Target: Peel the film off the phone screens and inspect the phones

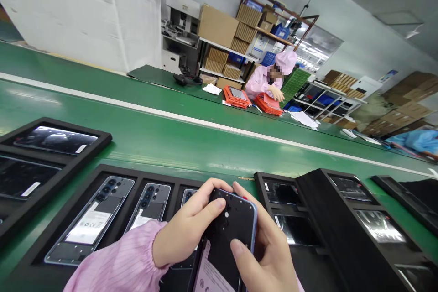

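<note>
Between my two hands is a smartphone (231, 226), its dark back facing me, with a blue edge and a printed label on the lower part. My left hand (191, 219) grips its upper left, thumb pressed on the back near the top. Wrapped round the right edge is my right hand (270, 246), its thumb lying on the back. Below and to the left, a black foam tray (140, 175) holds several phones back up, among them a phone with camera rings and a white label (92, 219). My left sleeve covers part of that tray.
More black trays with screens stand at the left (102, 139) and right (328, 219) on the green bench (153, 132). Across it, a co-worker in pink (262, 80) handles red stacks (268, 104). Shelves with cardboard boxes (219, 25) stand behind.
</note>
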The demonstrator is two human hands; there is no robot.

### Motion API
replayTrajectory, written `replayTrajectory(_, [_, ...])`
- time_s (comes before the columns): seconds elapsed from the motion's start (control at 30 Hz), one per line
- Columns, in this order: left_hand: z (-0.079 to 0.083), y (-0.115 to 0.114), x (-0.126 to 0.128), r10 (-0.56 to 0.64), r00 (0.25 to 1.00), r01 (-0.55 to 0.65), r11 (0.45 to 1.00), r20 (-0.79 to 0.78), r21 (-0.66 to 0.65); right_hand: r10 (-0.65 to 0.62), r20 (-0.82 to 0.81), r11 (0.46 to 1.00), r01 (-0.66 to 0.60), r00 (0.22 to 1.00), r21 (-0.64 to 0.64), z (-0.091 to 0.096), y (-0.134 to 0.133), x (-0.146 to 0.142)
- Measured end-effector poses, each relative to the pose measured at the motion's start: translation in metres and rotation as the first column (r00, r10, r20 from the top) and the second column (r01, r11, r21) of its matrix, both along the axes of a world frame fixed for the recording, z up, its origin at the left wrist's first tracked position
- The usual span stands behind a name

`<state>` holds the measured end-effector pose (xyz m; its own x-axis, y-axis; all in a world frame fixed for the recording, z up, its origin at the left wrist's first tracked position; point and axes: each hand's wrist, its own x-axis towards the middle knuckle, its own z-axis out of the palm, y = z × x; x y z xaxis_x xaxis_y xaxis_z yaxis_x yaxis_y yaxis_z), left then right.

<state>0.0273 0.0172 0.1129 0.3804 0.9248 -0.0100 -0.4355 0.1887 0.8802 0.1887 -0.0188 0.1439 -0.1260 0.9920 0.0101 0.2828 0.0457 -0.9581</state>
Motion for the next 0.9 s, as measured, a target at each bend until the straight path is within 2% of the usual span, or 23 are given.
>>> replayTrajectory(0.1, [-0.002, -0.001, -0.001, -0.035, 0.999, 0.035, 0.999, -0.006, -0.002, -0.025, -0.059, 0.999, 0.023, 0.998, -0.037, 0.008, -0.003, -0.011])
replayTrajectory(0.23, [-0.002, -0.001, -0.002, -0.066, 0.998, 0.066, 0.998, 0.007, -0.024, 0.039, -0.088, 0.999, -0.041, 0.995, -0.028, 0.015, 0.000, -0.015])
replayTrajectory(0.37, [0.003, -0.003, -0.003, -0.075, 0.997, 0.074, 0.997, -0.026, -0.034, 0.088, -0.106, 0.995, -0.092, 0.990, -0.032, 0.014, 0.006, -0.012])
replayTrajectory(0.57, [0.014, -0.011, -0.009, -0.046, 0.991, 0.041, 0.998, -0.125, -0.040, 0.044, -0.125, 0.996, -0.053, 0.991, -0.074, 0.012, 0.004, -0.008])
replayTrajectory(0.7, [0.018, -0.010, -0.014, -0.046, 0.977, 0.039, 0.999, -0.208, -0.036, 0.098, -0.198, 0.987, -0.120, 0.975, -0.103, 0.006, 0.010, -0.006])
replayTrajectory(0.8, [0.020, -0.008, -0.015, 0.026, 0.932, -0.014, 0.999, -0.362, 0.035, 0.171, -0.293, 0.974, -0.205, 0.941, -0.091, 0.004, 0.020, -0.007])
replayTrajectory(0.9, [0.023, -0.006, -0.016, 0.149, 0.858, -0.083, 0.985, -0.492, 0.153, 0.155, -0.388, 0.942, -0.254, 0.909, -0.218, 0.007, 0.027, -0.008])
